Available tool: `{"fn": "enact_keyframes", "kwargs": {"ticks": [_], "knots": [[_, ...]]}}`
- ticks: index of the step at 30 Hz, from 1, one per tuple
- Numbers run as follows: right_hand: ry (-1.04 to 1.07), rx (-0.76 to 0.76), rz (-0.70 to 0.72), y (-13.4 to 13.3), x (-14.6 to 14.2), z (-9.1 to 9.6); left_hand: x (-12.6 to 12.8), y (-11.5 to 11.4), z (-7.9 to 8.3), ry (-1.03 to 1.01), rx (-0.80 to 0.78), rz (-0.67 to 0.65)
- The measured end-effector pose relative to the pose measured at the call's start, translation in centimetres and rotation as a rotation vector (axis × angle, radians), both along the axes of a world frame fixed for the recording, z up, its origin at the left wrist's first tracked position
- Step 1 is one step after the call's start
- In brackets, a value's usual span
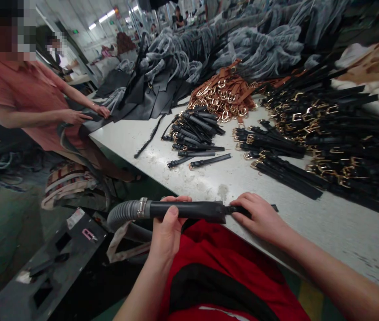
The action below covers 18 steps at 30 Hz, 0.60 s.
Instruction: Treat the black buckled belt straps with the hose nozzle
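At far left, a co-worker in a salmon-pink short-sleeved shirt has both hands at dark material by the table's end. A grey ribbed flexible hose curves up to a silver metal clamp. Next, the left hand grips a black smooth tubular nozzle, fingers wrapped around it, over the front edge of a whitish worn table. Behind lie black straps with gold buckles, then a brown strap heap. At the nozzle's right end, the right hand curls its fingers over a narrow black strap; whether the strap enters the nozzle, I cannot tell
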State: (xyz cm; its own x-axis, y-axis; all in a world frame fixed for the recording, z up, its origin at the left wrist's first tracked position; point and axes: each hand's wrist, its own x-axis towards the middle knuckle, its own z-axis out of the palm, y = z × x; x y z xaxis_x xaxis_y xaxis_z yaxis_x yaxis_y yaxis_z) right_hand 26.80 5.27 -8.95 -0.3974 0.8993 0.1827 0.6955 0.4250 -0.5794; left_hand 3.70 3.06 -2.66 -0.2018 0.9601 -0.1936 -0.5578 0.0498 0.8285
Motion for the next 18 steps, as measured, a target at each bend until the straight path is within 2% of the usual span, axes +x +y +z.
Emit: {"fn": "enact_keyframes", "kwargs": {"ticks": [3, 8, 11, 18], "knots": [[-0.003, 0.012, 0.004, 0.0, -0.1, 0.1, 0.6, 0.1, 0.6, 0.035, 0.04, 0.011], [-0.004, 0.02, -0.017, -0.1, -0.2, 0.4, 2.1, 0.7, 1.5, 0.082, 0.053, -0.073], [0.0, 0.024, -0.019, -0.1, -0.2, 0.3, 2.4, 0.9, 1.8, 0.118, 0.06, -0.071], [0.06, 0.027, -0.138, -0.2, -0.3, -0.3, 2.8, 0.8, 2.5, 0.244, 0.056, -0.126]]}}
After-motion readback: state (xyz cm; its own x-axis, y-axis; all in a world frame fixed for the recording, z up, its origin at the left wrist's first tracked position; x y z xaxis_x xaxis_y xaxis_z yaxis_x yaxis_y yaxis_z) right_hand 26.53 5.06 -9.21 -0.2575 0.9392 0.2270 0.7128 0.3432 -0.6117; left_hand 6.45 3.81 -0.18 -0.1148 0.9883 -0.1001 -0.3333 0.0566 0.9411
